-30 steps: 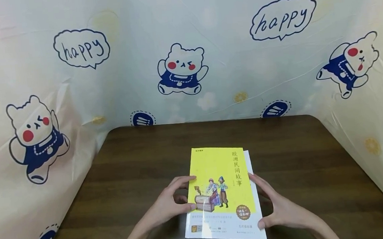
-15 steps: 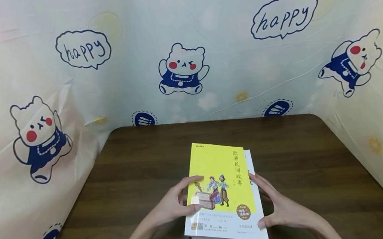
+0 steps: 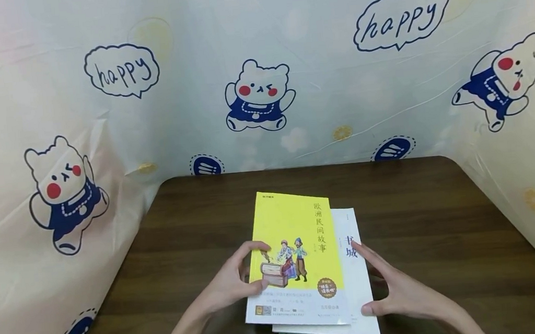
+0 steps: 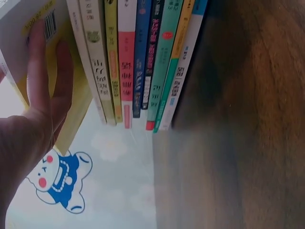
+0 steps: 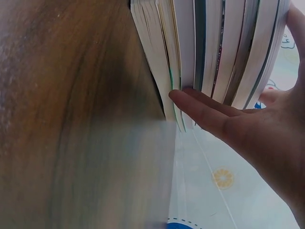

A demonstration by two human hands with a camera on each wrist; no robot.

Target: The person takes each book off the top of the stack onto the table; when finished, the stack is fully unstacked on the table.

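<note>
A yellow and white paperback book is tilted over a stack of books and offset to the left. My left hand grips its left edge; in the left wrist view its fingers lie on the back cover, by a barcode. Under it, a white book tops the stack, partly covered. My right hand touches the stack's right side, thumb at the white book's edge. The right wrist view shows its extended fingers against the page edges. Several coloured spines face the left side.
The stack stands near the front of a dark wooden table. A pale curtain printed with bears and "happy" bubbles encloses the table's back and sides.
My left hand has moved the yellow book left and up off the stack, uncovering more of the white book. My right hand has stayed at the stack's right side.
</note>
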